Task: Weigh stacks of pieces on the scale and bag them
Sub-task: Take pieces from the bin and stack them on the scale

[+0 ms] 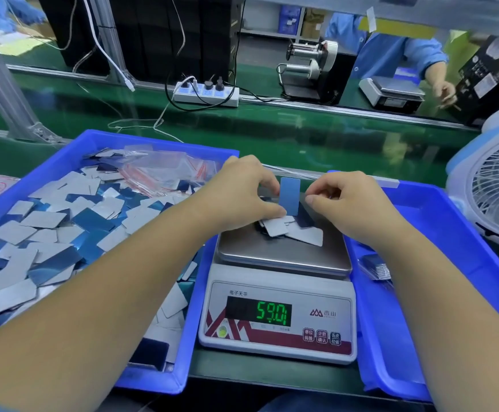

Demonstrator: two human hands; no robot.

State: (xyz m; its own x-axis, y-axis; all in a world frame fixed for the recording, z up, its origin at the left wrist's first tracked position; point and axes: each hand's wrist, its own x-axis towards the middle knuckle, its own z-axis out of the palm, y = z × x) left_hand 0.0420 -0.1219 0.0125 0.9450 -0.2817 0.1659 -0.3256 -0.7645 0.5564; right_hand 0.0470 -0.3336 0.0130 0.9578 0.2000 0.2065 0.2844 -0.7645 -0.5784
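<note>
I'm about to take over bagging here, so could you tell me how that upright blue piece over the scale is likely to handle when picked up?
The blue piece probably stays stiff: it stands upright and flat, pinched by the left hand. It is likely light, since the scale reads only 59.01 with several pieces on its pan. The pieces in the left bin look glossy, so it may slip from a loose grip.

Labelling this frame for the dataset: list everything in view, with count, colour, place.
scale: one, white, steel pan, centre, reads 59.01
pieces on the scale pan: small pile, silver and dark blue
upright piece: one, light blue, over the pan
left bin: one, blue, full of loose pieces
empty bags: several, clear with red strips, in left bin
right bin: one, blue
filled bag: at least one, clear, in right bin
fan: one, white and blue, far right
power strip: one, white, behind
left hand: pinches upright piece
right hand: fingers curled beside it
</note>
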